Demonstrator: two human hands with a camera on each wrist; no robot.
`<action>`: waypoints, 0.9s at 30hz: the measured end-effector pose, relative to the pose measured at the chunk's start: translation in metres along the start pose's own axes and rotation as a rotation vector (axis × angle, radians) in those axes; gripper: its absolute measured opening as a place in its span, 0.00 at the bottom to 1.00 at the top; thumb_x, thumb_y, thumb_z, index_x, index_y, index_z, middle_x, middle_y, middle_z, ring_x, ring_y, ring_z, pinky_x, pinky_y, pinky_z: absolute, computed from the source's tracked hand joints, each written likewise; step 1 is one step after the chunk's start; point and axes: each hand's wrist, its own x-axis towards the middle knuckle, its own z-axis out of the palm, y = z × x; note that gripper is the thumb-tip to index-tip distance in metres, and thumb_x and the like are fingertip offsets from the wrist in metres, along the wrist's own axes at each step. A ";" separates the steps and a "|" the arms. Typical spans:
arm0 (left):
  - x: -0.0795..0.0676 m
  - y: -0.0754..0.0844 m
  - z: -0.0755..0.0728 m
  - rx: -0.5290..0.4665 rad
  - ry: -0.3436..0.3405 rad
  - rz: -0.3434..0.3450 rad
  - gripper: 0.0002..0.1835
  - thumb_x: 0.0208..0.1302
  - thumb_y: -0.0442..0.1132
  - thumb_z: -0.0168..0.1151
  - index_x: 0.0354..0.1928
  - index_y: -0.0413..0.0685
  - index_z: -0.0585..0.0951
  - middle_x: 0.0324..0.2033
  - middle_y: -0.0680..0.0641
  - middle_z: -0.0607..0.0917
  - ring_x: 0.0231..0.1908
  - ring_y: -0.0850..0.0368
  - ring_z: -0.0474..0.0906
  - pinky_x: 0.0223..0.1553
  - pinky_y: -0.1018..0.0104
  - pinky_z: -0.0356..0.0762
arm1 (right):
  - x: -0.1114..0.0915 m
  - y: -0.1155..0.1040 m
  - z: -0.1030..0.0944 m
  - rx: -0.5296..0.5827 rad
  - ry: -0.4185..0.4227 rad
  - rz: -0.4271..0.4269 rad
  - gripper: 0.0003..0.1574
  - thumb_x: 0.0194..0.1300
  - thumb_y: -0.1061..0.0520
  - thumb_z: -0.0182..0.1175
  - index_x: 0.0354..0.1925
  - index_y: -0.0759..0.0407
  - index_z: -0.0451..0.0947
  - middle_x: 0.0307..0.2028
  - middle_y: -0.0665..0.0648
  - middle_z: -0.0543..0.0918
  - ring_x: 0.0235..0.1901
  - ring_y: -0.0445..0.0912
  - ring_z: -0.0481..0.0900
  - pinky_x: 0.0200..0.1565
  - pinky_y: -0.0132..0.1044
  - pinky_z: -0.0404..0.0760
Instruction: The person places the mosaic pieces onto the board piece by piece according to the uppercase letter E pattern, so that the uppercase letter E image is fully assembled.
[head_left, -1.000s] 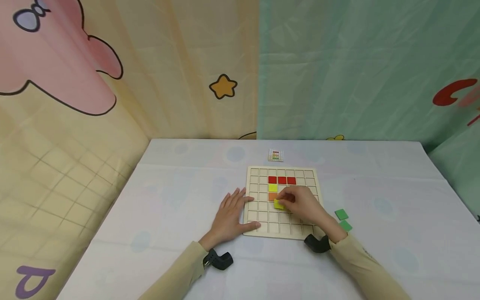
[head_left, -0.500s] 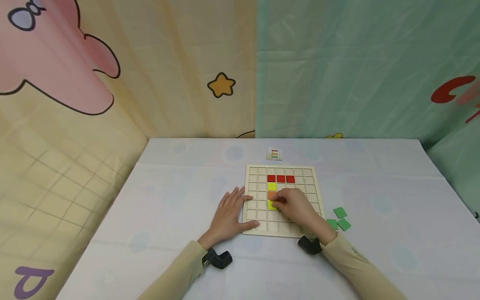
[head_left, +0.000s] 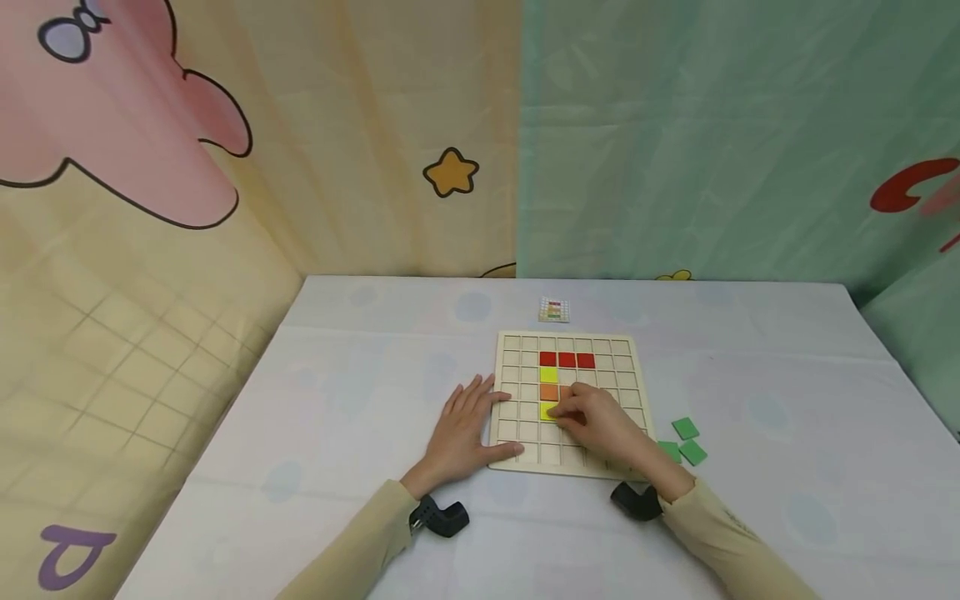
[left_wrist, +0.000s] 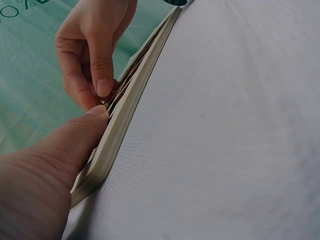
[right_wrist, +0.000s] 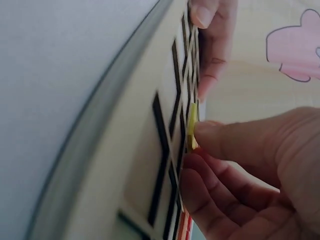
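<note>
A pale wooden grid board (head_left: 538, 457) lies on the table in the head view. My left hand (head_left: 461, 437) rests flat at its left edge, thumb and fingertips on the border. With thumb and fingers, my right hand (head_left: 603, 421) pinches a yellow tile (head_left: 547, 412) at a cell below an orange tile (head_left: 549, 392). In the right wrist view, that yellow tile (right_wrist: 192, 127) stands partly proud of the grid, against the thumb. Higher on the board are another yellow tile (head_left: 549, 375) and a row of red tiles (head_left: 567, 360). Part of another orange tile shows behind the right hand.
Loose green tiles (head_left: 686, 428) lie right of the board, one partly behind the right forearm. A small pattern card (head_left: 554, 310) sits beyond the board's far edge. Each wrist wears a black camera mount (head_left: 442, 518). Printed curtains (head_left: 375, 167) hang behind the white-covered table (head_left: 360, 375).
The yellow tile has gone from slightly askew to lined up with its cell, the right hand moving slightly left with it. The left hand stays on the board's edge.
</note>
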 end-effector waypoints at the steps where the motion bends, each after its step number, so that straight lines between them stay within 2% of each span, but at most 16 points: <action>1: 0.000 0.000 0.000 0.000 -0.003 -0.003 0.39 0.55 0.66 0.61 0.63 0.52 0.67 0.71 0.45 0.55 0.71 0.50 0.42 0.69 0.56 0.34 | -0.003 0.001 -0.003 0.014 -0.017 -0.027 0.07 0.57 0.67 0.66 0.37 0.60 0.86 0.33 0.46 0.76 0.32 0.42 0.72 0.33 0.33 0.75; 5: 0.000 0.001 0.001 0.001 -0.013 -0.015 0.39 0.55 0.66 0.61 0.63 0.52 0.67 0.72 0.46 0.55 0.71 0.51 0.41 0.69 0.57 0.34 | -0.018 0.010 -0.013 0.096 -0.097 -0.092 0.09 0.60 0.65 0.65 0.39 0.57 0.85 0.41 0.47 0.80 0.42 0.45 0.77 0.43 0.36 0.78; 7: 0.000 0.001 0.000 -0.001 -0.015 -0.017 0.39 0.55 0.66 0.61 0.63 0.51 0.67 0.72 0.46 0.55 0.71 0.52 0.41 0.69 0.57 0.34 | -0.027 0.017 -0.020 0.144 -0.121 -0.091 0.09 0.61 0.62 0.64 0.41 0.55 0.85 0.44 0.46 0.81 0.45 0.44 0.77 0.45 0.36 0.79; 11: 0.000 0.002 -0.001 -0.007 -0.012 -0.012 0.39 0.55 0.65 0.62 0.63 0.51 0.67 0.72 0.45 0.54 0.71 0.51 0.42 0.69 0.56 0.34 | -0.043 0.030 -0.038 0.182 -0.091 -0.054 0.08 0.63 0.59 0.63 0.42 0.53 0.84 0.42 0.45 0.82 0.42 0.41 0.79 0.43 0.35 0.80; 16: 0.000 0.002 -0.002 -0.015 -0.014 -0.015 0.39 0.55 0.65 0.62 0.63 0.50 0.67 0.72 0.45 0.54 0.71 0.51 0.41 0.69 0.56 0.33 | -0.061 0.049 -0.070 0.071 -0.003 0.082 0.06 0.62 0.58 0.64 0.39 0.55 0.83 0.35 0.46 0.81 0.33 0.39 0.78 0.35 0.35 0.79; 19: 0.000 0.003 -0.002 -0.014 -0.012 -0.012 0.39 0.55 0.64 0.62 0.63 0.50 0.67 0.71 0.45 0.55 0.71 0.50 0.42 0.69 0.57 0.33 | -0.069 0.061 -0.085 -0.022 0.012 0.200 0.07 0.60 0.55 0.67 0.37 0.56 0.81 0.31 0.47 0.79 0.29 0.41 0.75 0.29 0.36 0.76; 22: 0.000 0.002 -0.002 -0.014 -0.011 -0.010 0.39 0.55 0.64 0.62 0.63 0.50 0.67 0.71 0.45 0.55 0.71 0.50 0.42 0.69 0.57 0.33 | -0.075 0.069 -0.095 -0.110 -0.013 0.318 0.16 0.56 0.48 0.69 0.35 0.57 0.78 0.28 0.48 0.76 0.26 0.43 0.71 0.25 0.37 0.70; 27: 0.000 0.002 -0.001 -0.008 -0.020 -0.014 0.39 0.55 0.65 0.62 0.63 0.50 0.67 0.72 0.45 0.54 0.71 0.51 0.41 0.69 0.57 0.33 | -0.081 0.072 -0.105 -0.180 -0.111 0.494 0.30 0.55 0.37 0.66 0.36 0.61 0.71 0.27 0.52 0.76 0.24 0.46 0.69 0.24 0.37 0.66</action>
